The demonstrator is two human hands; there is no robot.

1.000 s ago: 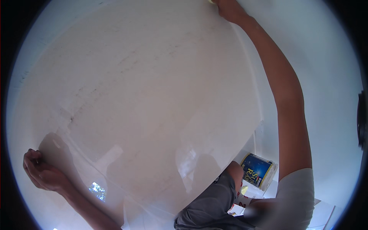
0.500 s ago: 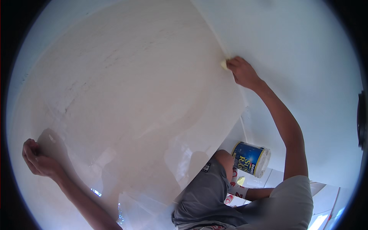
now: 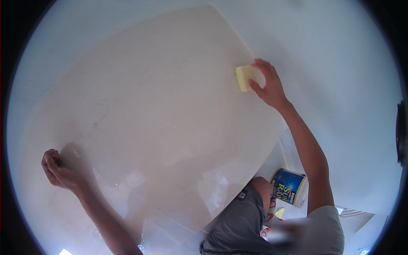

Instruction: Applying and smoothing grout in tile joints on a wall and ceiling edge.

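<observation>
A pale yellow block sponge lies against a broad, glossy cream surface, close to the corner where this meets a white wall. My right hand grips the sponge's right side, thumb on the lower edge and fingers, slightly blurred, at the upper edge. Far to the left, my left hand is held with its fingers curled in loosely, beside its own shadow on the cream surface. Nothing shows in that hand, though its palm is partly hidden.
Beside my bent knee, in grey shorts, is a bucket with a blue and yellow label. A small yellow piece lies below it. The white wall rises along the right. Faint dark smudges mark the cream surface.
The sponge, mostly hidden behind my right hand before, now shows its broad face as the fingers have spread around it. The whole view has shifted; my left hand appears farther right.
</observation>
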